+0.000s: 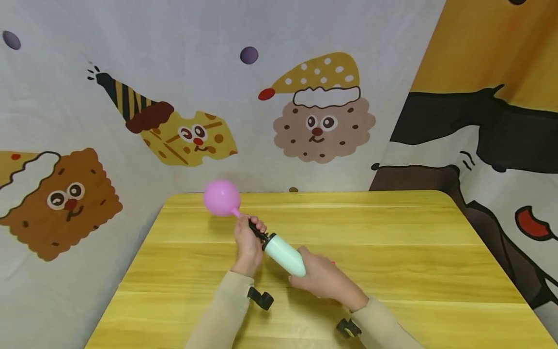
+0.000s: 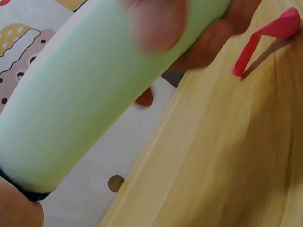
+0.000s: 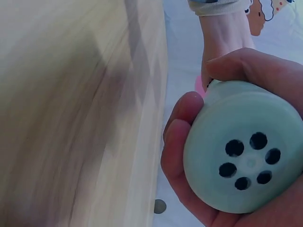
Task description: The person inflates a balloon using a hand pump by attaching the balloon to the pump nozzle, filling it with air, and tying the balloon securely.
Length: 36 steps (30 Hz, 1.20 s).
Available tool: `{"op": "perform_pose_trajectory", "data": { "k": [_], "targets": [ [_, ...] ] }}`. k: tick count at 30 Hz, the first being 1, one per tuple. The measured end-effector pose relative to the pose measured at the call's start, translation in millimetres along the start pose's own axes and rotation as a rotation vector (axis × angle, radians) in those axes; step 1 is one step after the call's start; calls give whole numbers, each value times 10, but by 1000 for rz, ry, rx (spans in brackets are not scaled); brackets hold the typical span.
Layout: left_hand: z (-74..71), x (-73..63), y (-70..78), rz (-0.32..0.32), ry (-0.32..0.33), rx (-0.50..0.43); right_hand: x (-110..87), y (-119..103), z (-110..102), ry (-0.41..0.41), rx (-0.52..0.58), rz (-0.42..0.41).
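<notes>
A pale green balloon pump (image 1: 285, 254) with a black nozzle end slants above the table. Around its nozzle end, where the neck of a partly inflated pink balloon (image 1: 221, 198) sits, my left hand (image 1: 248, 242) curls its fingers. My right hand (image 1: 322, 275) grips the pump's green body near the rear. In the right wrist view, the rear cap (image 3: 251, 163) shows several round holes, with right-hand fingers wrapped around it. The join between balloon neck and nozzle is hidden by the left hand.
A limp red-pink balloon (image 2: 248, 53) lies on the wooden table (image 1: 392, 232); in the head view the right hand hides most of it. Behind the table hangs a white cloth (image 1: 192, 53) printed with cartoon snacks.
</notes>
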<state>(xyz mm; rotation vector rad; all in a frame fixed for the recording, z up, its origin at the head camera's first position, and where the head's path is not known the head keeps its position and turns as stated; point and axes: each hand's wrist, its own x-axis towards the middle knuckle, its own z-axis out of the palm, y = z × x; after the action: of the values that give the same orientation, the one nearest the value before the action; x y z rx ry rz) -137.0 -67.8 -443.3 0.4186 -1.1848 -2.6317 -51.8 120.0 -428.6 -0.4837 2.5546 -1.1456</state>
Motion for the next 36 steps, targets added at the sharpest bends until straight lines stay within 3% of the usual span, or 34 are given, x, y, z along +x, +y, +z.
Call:
{"op": "perform_pose_trajectory", "data": {
  "k": [3,8,16,21,25,31,36],
  "targets": [
    [2,0,-19,-8,2,38,59,-13,27,8,-16,4],
    [-50,105,45,-12,25,6,51,-24,46,19,-51,-17],
    [-153,353,331,40,76,-118,-269,77,-167,-85,58,-3],
    [-137,408,398,51,90,-184,-413,167,-261,-75,43,-11],
    [-65,329,329,57,74,-173,-397,176,-237,-54,6,-9],
    [47,100,97,33,14,-119,-282,91,-136,-1,-50,1],
    [127,-57,-59,-14,-43,-45,-126,22,-134,21,-41,-8]
  ]
}}
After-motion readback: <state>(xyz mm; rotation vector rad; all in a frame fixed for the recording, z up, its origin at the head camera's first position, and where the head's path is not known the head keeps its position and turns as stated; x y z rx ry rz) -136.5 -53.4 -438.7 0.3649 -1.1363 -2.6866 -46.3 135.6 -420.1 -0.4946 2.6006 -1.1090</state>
